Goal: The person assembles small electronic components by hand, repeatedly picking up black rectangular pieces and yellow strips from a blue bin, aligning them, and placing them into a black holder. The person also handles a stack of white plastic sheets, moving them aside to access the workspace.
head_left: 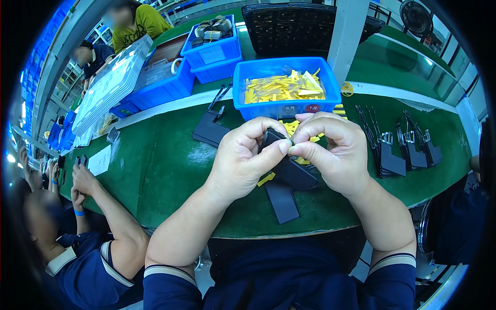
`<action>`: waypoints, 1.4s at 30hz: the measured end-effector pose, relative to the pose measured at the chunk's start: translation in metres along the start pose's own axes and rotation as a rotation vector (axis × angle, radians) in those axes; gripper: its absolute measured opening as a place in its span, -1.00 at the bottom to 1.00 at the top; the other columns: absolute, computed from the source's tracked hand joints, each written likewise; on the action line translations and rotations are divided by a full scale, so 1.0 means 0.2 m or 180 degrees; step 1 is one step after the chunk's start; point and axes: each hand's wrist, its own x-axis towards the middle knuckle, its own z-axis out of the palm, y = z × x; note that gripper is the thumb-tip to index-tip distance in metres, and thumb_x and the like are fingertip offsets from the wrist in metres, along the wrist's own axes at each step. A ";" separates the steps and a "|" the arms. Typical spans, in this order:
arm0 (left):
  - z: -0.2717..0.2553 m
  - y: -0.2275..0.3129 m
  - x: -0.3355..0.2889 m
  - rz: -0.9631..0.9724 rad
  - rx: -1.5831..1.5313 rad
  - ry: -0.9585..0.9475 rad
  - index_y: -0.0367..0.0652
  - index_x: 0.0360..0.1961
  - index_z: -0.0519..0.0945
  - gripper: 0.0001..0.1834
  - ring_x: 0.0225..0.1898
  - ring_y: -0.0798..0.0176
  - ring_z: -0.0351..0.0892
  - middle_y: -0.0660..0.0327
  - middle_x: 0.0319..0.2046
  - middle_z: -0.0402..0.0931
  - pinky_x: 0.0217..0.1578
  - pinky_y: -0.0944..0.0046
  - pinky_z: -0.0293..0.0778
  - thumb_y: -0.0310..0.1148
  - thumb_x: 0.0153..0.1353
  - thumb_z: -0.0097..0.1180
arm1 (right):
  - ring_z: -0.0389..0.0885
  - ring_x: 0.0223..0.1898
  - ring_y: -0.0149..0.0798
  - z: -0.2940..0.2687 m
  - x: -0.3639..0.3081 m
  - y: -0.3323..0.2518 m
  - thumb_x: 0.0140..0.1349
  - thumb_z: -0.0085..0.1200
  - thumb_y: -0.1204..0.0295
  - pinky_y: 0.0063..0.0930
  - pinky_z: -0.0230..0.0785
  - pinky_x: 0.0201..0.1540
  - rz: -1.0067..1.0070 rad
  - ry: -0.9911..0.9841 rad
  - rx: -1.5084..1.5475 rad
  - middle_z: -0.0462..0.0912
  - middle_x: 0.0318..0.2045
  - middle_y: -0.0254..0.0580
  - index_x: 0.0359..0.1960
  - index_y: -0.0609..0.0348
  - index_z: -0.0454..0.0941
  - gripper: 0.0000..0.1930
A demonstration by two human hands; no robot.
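Both my hands meet over the middle of the green table (170,170). My left hand (243,157) is closed round a flat black part (272,137), its thumb pressed on the near end. My right hand (333,150) pinches at that same end, fingertips touching the left thumb; what lies between them is too small to make out. Just below, an L-shaped black plate (283,204) lies on the table, with another black piece (295,174) over it. Yellow strips (266,179) are scattered beneath and beyond my hands.
Beyond my hands stands a blue bin (287,109) of yellow strips. Black plates with cables are stacked at left (211,129) and right (391,160). More blue bins (212,51) stand behind, beside a white post (347,41). A co-worker's arm (121,219) is at left.
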 end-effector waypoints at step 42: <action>0.00 -0.02 0.00 0.0794 0.3657 0.0482 -0.26 -0.36 0.57 -0.87 -0.56 0.16 0.58 0.07 -0.55 0.56 -0.56 0.32 0.43 -0.46 0.04 0.16 | 0.54 -0.36 -0.49 0.04 -0.01 0.12 0.09 0.15 0.56 -0.61 0.39 -0.23 0.1675 0.0052 0.1109 0.63 -0.39 -0.28 -0.31 0.26 0.62 -0.88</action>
